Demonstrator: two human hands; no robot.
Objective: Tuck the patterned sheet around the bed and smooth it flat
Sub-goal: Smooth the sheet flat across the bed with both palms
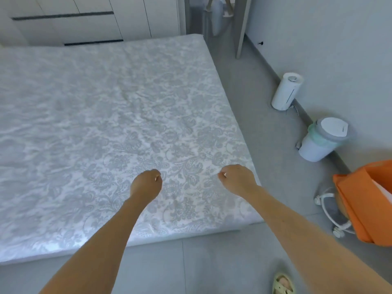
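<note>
Patterned sheet (127,113) lies across the bed (148,240), faintly creased mid-surface. Left hand (146,183) and right hand (237,179) curl above its near right corner; pinching cloth or not, I cannot tell. Flat palms should sweep creases outward.

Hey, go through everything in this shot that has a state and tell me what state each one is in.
patterned sheet: spread over the bed, lightly wrinkled.
left hand: above the sheet, fingers curled, nothing seen held.
right hand: above the sheet, fingers curled, nothing seen held.
white bin: lid shut, liner fitted.
orange bag: open at the top.
</note>
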